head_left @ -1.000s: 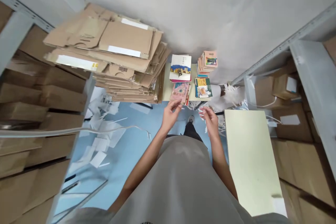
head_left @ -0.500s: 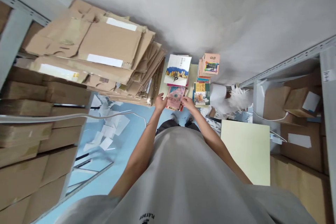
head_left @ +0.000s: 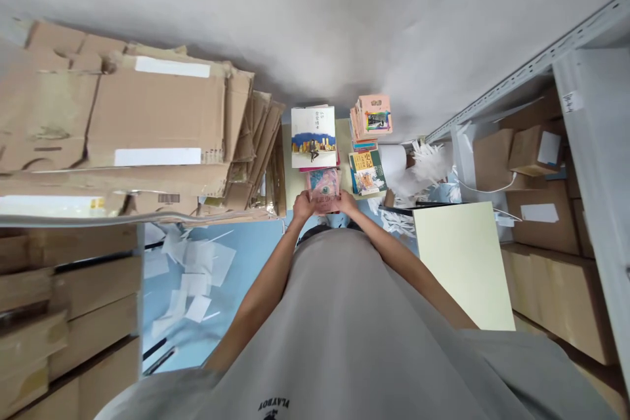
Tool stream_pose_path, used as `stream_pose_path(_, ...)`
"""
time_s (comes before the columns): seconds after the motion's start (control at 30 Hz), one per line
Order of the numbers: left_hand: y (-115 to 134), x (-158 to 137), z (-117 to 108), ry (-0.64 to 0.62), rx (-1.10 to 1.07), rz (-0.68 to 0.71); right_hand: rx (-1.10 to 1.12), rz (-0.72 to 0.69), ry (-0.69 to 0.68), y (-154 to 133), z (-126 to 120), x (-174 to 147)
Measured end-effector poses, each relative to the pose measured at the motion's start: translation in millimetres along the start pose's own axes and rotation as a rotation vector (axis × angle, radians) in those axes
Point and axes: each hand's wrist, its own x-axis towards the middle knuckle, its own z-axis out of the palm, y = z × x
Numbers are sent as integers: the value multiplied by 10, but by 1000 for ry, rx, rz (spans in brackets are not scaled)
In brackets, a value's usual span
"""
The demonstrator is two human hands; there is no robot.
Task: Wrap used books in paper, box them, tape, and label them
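A pink book (head_left: 324, 188) lies between my two hands at the near edge of a pale yellow table (head_left: 344, 144). My left hand (head_left: 302, 205) is closed on its left side, and my right hand (head_left: 347, 202) is closed on its right side. Whether other books lie under it in my grip, I cannot tell. Just beyond it sits a white book (head_left: 314, 136) with a blue and yellow city picture, on top of other books. To the right are a green and yellow book (head_left: 367, 172) and a stack of pink books (head_left: 375, 115).
Flattened cardboard boxes (head_left: 162, 111) are piled high at the left. White paper scraps (head_left: 428, 164) heap up at the right, beside a pale yellow board (head_left: 462, 262). Shelves with cardboard boxes (head_left: 546, 210) flank both sides. Loose papers (head_left: 197, 275) litter the blue floor.
Both hands have closed onto the sides of the pink book; the left fingers were looser before. The book is slightly nearer my body. The camera view has turned.
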Motion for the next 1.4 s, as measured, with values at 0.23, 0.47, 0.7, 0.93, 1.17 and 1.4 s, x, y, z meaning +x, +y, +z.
stream_pose_path(0.23, -29, -122, 26, -266, -235, -6, 244, 28, 192, 69, -249, -412)
stream_pose_path(0.47, 346, -389, 260, -620, -410, 107, 638, 51, 490, 317, -465, -1594)
stream_pose_path(0.7, 670, -886, 677, -978, -400, 280, 914, 205, 744, 457, -439, -2684)
stream_pose_path(0.93, 947, -1517, 1039, -1124, -312, 442, 932, 174, 1008, 888, -687, -3309)
stream_pose_path(1.17, 1316, -2187, 1639, -1150, -235, 526, 1099, 33, 1039, 1502, -1047, -3881)
stream_pose_path(1.4, 1465, -2928, 2383, -1145, -158, 544, 1144, 15, 1069, 2461, -1421, -4289)
